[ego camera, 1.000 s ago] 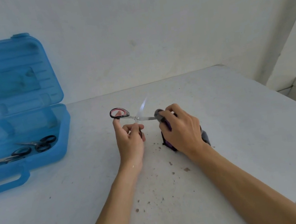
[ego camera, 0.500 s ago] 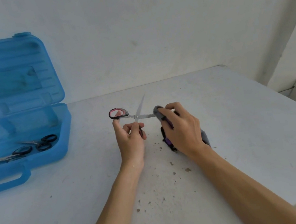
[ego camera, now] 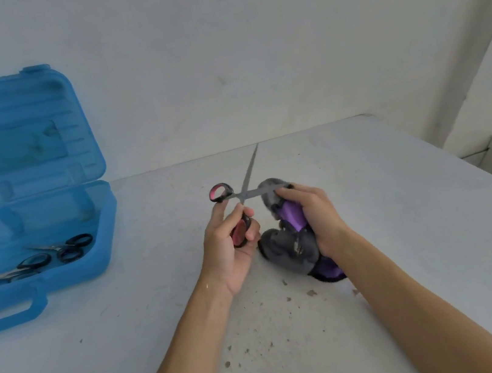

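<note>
The left hand point(ego camera: 231, 249) grips pink-and-black-handled steel scissors point(ego camera: 244, 194), their blades spread wide and one pointing up and away. The right hand point(ego camera: 312, 214) clutches a grey and purple fuzzy cloth point(ego camera: 291, 245) against the other blade. On the white table point(ego camera: 404, 226), an open blue plastic case point(ego camera: 107, 226) holds black-handled scissors point(ego camera: 66, 250).

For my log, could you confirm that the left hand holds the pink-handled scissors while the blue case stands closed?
The blue case is open, not closed, per the head view; the left hand does hold the pink-handled scissors.
</note>
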The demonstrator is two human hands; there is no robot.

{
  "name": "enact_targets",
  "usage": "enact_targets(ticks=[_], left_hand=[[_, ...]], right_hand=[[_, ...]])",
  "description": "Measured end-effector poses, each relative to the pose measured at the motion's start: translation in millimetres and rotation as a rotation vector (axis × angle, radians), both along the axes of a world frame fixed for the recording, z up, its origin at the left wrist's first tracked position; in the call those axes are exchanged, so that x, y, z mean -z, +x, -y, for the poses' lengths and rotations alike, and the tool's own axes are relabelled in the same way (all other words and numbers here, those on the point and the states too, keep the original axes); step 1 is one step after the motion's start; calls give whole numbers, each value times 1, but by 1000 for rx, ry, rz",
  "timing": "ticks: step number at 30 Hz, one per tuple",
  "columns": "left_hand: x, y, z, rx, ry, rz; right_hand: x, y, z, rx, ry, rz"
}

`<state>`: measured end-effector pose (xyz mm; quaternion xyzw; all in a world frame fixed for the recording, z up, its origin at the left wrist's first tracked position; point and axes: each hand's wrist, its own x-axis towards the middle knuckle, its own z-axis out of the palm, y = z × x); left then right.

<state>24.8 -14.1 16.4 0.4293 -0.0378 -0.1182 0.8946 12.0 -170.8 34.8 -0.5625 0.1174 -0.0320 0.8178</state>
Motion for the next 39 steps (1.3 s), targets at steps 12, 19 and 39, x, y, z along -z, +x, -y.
enact_targets(ticks=[12,19,39], left_hand=[[7,2,13,-261,222,66],[9,5,3,-251,234,59],[10,6,-7,-350,651,295]], right_hand=[[3,-2,-3,-178,69,-8],[9,-1,-7,-152,35,74],[11,-3,6,245,-560,422]])
